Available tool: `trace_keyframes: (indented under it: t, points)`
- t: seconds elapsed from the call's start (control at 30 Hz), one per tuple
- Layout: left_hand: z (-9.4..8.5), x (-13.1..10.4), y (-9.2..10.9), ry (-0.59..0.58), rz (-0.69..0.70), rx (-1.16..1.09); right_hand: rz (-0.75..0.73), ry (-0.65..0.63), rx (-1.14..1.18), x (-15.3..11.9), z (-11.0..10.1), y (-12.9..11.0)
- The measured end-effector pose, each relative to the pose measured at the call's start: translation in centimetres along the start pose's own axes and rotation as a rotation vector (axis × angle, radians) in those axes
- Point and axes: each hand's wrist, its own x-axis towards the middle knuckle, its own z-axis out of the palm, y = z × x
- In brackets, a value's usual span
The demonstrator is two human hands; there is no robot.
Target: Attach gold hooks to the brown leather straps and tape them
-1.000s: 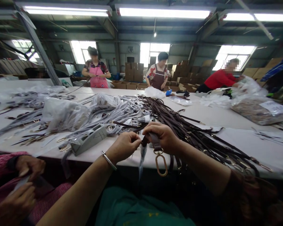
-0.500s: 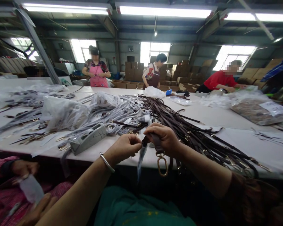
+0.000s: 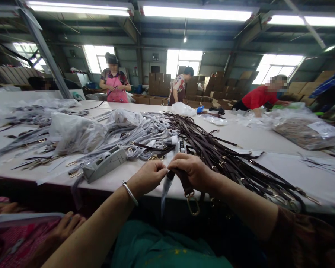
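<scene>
Over the table's front edge, my right hand (image 3: 194,170) is closed around a dark brown strap (image 3: 184,182). A gold-coloured oval clasp (image 3: 193,206) hangs from the strap below my fingers. Pressed together at the fingertips, my left hand (image 3: 150,175) meets the right hand at the strap's end; whatever is in that pinch is too small to make out. Below the fingertips a narrow length in clear plastic wrap (image 3: 165,193) hangs down. A heap of brown straps (image 3: 220,156) with metal fittings lies just beyond and right of my right hand.
A grey tape dispenser (image 3: 106,163) stands left of my hands. Behind it lie plastic-wrapped straps (image 3: 147,128) and a plastic bag (image 3: 75,134). A filled bag (image 3: 309,130) sits at the right. Several people work around the table; a co-worker's hand (image 3: 65,227) is close at lower left.
My right hand has tilted and lowered slightly, and the clasp hangs a little lower. My left hand stays pinched beside it. The co-worker's pale strip at lower left has turned level.
</scene>
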Motion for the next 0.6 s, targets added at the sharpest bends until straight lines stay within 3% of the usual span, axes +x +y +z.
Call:
trace_keyframes:
  t: [0.13,0.3,0.43,0.6]
  points:
    - [0.5,-0.1,0.5,0.087,0.091,0.134,-0.037,-0.057,-0.106,0.1,0.2,-0.5]
    - [1.5,-0.6,0.2,0.198,0.096,0.302,0.151,0.093,-0.055,-0.3,1.8,-0.1]
    - [2.2,-1.1,-0.3,0.172,0.07,0.525,0.293,0.107,-0.008,-0.5,2.4,0.0]
    - [3.0,-1.2,-0.3,0.187,0.133,0.674,0.256,0.059,-0.176,0.2,1.0,-0.7]
